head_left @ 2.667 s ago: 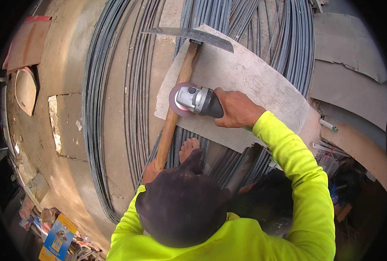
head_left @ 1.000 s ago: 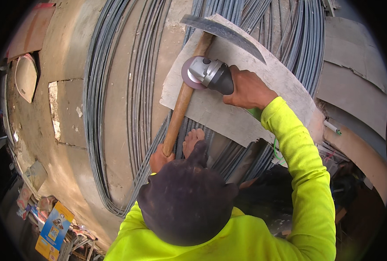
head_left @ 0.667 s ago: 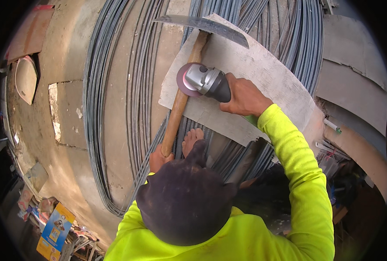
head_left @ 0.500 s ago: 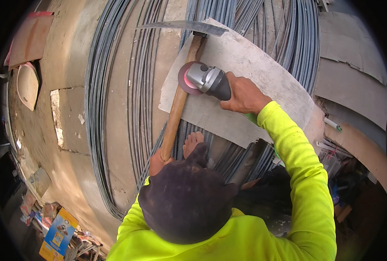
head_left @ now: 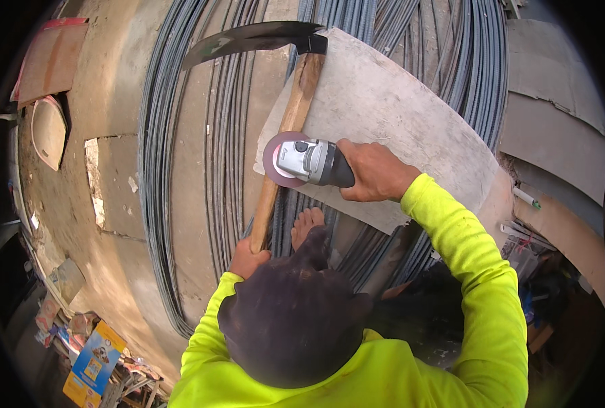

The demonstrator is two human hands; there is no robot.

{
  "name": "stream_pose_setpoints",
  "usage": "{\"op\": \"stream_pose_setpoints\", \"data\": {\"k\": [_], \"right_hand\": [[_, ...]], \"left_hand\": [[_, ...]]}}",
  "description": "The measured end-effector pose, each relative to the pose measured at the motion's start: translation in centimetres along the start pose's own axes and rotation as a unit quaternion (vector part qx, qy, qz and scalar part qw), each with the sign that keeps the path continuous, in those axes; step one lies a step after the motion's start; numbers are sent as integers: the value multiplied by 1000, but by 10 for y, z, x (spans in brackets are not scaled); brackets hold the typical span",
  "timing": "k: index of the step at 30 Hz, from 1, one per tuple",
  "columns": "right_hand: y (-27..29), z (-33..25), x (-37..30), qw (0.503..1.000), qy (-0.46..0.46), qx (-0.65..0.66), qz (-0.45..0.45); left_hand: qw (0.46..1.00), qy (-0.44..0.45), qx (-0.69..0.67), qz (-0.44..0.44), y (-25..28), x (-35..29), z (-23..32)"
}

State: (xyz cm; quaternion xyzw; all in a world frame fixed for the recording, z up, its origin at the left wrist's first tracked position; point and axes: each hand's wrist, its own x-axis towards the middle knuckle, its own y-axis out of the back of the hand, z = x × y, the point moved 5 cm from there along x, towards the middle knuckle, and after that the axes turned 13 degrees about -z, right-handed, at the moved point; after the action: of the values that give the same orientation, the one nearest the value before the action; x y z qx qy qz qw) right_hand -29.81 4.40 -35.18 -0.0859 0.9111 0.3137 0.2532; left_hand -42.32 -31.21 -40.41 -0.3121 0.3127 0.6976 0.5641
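My right hand (head_left: 377, 171) is closed round the body of an angle grinder (head_left: 309, 163), grey and black with a reddish disc (head_left: 273, 163). The disc lies over the middle of a wooden handle (head_left: 296, 105); whether it touches is hard to tell. My left hand (head_left: 248, 258) grips the lower end of that handle. At the handle's far end sits a long curved dark metal blade (head_left: 248, 39), reaching left from its socket. A bare foot (head_left: 307, 224) rests just right of the handle. Dark cloth hides the space below it.
A pale worn board (head_left: 384, 102) lies under the tool's right side, across bundles of steel rebar (head_left: 156, 136). Flat grey sheets (head_left: 554, 129) are at the right, with clutter (head_left: 530, 258) below. A blue and yellow box (head_left: 95, 364) lies among scraps at the lower left.
The tool has rolled, so its blade now shows its broad side and reaches further left. The grinder has moved down the handle and slightly left. My left hand shows more fully.
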Motion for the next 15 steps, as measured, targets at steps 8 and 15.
{"op": "stream_pose_setpoints", "data": {"k": [8, 15], "right_hand": [[37, 22, 7, 994, -86, -5, 65], [1, 10, -14, 995, -56, 57, 58]], "left_hand": [[999, 34, 8, -20, -8, 8, -7], [996, 40, 12, 73, -16, -9, 23]]}}
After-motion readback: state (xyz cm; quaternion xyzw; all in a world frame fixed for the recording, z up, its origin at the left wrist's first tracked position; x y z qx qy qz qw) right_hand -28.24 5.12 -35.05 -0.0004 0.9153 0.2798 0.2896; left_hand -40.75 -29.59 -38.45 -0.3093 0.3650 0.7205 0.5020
